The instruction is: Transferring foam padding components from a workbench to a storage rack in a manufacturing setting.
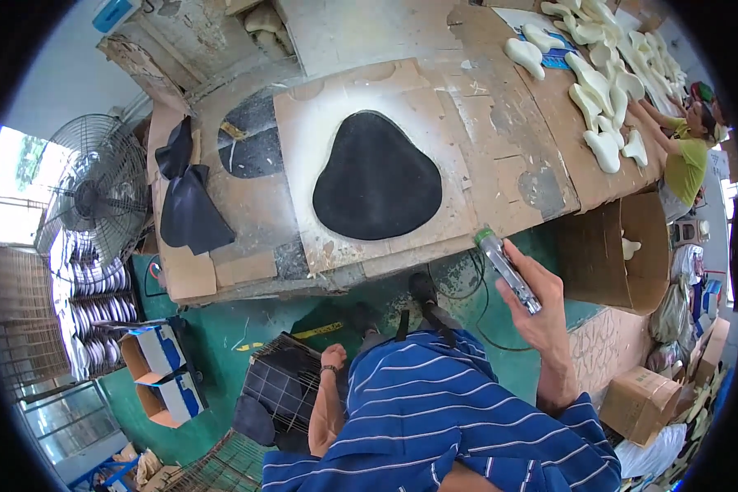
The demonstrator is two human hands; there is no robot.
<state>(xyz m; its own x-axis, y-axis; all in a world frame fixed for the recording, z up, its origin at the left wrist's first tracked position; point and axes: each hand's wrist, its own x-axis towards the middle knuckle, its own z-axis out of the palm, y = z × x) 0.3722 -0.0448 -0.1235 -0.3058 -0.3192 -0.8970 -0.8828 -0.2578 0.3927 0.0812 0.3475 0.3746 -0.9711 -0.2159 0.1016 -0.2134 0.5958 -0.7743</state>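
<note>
My right hand [538, 299] is wrapped round a silver hand-held tool [508, 271] with a green end, just off the table's front edge. The tool's exact kind is not clear. My left hand [334, 356] hangs low by my waist with its fingers curled, beside a wire basket [303, 385] of black pieces; what it holds, if anything, is hidden. On the table a black rounded-triangle pad [377, 176], shaped like a wide saddle, lies flat on a cardboard sheet [303, 238] dusted white. Neither hand touches the pad.
Crumpled black sheet pieces [193, 205] lie at the table's left, near a caged fan [86, 193]. Many cream saddle-shaped pieces [603, 152] cover the right end, where another person [685, 164] reaches in. A large cardboard box [635, 254] stands below.
</note>
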